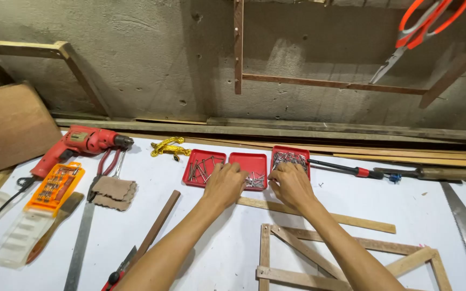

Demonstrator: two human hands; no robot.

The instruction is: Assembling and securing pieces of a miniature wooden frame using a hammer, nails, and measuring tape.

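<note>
Two hands, L (224, 185) & R (292, 185), fingers curled at middle red tray (249, 163) of nails; grip hidden, can't tell.

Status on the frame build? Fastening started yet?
Done: wooden slat frame lies laid out on the white table. In hand: left hand and right hand reach into the middle red tray of small nails. Left: no nail visibly driven; red electric drill lies untouched.

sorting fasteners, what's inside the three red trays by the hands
The left red square tray holds long dark nails, the right red tray a pile of small silvery ones. The middle red tray shows a few small nails; the left hand and right hand hide its near corners.
</note>
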